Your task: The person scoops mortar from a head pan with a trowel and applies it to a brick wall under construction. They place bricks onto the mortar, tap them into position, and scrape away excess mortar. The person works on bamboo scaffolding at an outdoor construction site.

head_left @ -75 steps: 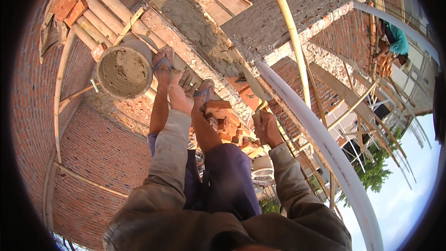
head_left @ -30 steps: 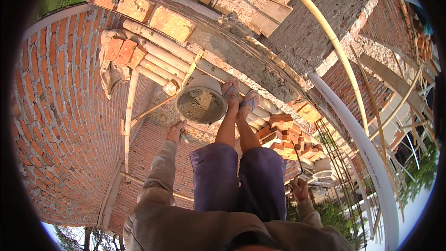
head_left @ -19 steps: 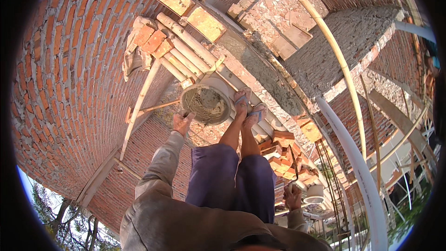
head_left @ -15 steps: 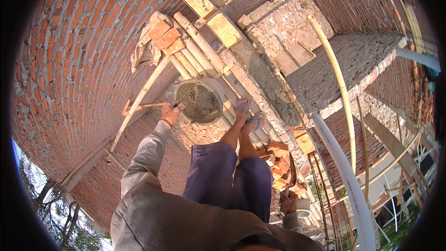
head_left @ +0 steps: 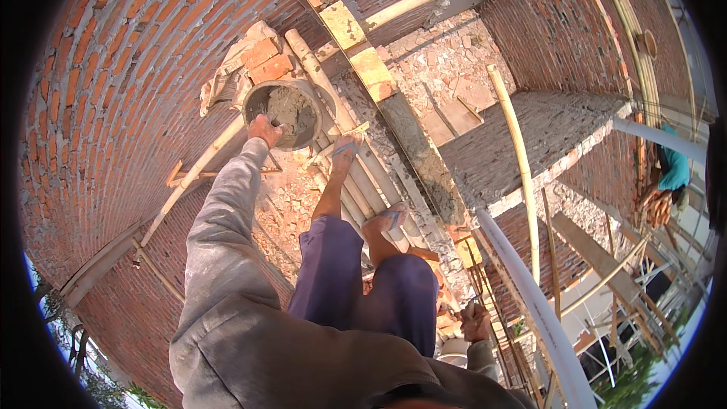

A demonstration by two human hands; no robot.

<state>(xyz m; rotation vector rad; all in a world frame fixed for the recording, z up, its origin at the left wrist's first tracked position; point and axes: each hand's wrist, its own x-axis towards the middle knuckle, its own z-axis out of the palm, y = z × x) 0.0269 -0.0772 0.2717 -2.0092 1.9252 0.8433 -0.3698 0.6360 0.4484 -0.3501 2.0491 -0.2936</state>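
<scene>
My left hand (head_left: 266, 130) is closed on the near rim of a round bucket (head_left: 325, 120). Grey wet mortar (head_left: 294, 108) fills much of it. The bucket is beside a few loose bricks (head_left: 270, 68) at the far end of the bamboo platform. Low at the right, my right hand (head_left: 477, 323) is wrapped around the handle of a trowel, whose thin dark blade is hard to make out against the wall. My feet stand apart on the bamboo poles (head_left: 362, 191), the left one nearer the bucket.
Alongside the platform runs a low wall top with a mortar bed (head_left: 424, 153) and yellowish bricks (head_left: 371, 74). A tall brick wall (head_left: 121, 106) rises at left. A white pipe (head_left: 530, 295) and a bamboo pole (head_left: 519, 159) stand at right. A person in teal (head_left: 672, 157) bends at far right.
The bucket has shifted farther away and left, up to the loose bricks, with my left hand on its rim. My left foot has stepped forward. My right hand still grips the trowel.
</scene>
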